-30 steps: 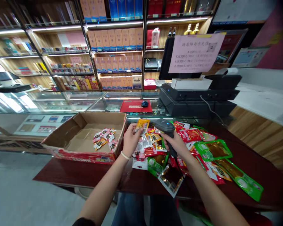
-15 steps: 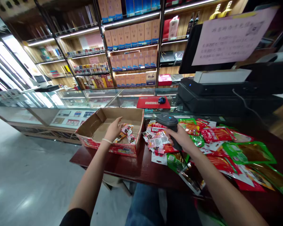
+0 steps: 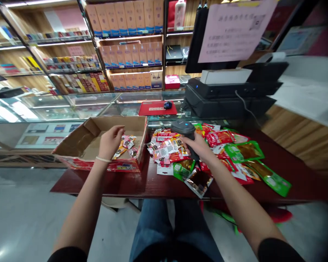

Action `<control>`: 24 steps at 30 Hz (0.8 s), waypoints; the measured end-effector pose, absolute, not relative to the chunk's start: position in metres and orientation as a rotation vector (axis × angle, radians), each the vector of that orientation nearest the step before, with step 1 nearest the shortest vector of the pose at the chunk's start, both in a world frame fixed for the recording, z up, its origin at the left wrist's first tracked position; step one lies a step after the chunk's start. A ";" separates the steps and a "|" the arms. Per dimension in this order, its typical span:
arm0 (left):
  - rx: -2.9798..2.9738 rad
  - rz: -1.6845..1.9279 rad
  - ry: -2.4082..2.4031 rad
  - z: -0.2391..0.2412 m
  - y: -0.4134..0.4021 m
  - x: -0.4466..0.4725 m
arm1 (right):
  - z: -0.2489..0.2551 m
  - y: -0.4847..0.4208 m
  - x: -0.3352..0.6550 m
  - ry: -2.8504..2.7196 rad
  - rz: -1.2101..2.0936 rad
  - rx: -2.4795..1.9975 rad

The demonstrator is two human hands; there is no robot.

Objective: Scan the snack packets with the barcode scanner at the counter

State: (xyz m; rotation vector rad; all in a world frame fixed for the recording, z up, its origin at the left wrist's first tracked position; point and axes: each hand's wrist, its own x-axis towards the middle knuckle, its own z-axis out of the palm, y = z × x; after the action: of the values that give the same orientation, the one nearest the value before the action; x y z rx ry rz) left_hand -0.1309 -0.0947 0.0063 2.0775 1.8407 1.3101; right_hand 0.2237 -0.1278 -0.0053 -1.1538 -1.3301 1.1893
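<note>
My right hand (image 3: pixel 197 146) is wrapped round the grip of a black barcode scanner (image 3: pixel 183 129), held over a heap of snack packets (image 3: pixel 166 149) on the dark red table (image 3: pixel 131 183). My left hand (image 3: pixel 110 141) hovers over the open cardboard box (image 3: pixel 98 125) with fingers loosely curled and nothing in them. Several small packets (image 3: pixel 127 143) lie in the box just right of that hand. More red and green packets (image 3: pixel 240 151) spread to the right of the scanner.
A black cash register with a pink notice (image 3: pixel 229 94) stands behind the table. A red mouse pad with a mouse (image 3: pixel 158 107) lies on the glass counter (image 3: pixel 71 109). Shelves of boxed goods (image 3: pixel 131 47) fill the back wall. My knees show under the table's edge.
One second ago my left hand held a yellow packet by the scanner. It carried it left into the box, let it go, and now hovers there. The right hand kept the scanner.
</note>
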 end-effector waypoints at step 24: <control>2.658 0.659 0.794 -0.124 -0.216 0.116 | -0.052 -0.307 0.356 -1.028 1.045 -1.329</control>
State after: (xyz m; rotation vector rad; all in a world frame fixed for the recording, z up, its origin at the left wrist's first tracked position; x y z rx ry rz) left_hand 0.1161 -0.2158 -0.1245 2.6584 0.7937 0.6593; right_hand 0.3561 -0.3070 -0.0523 -1.3293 -1.0277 1.0450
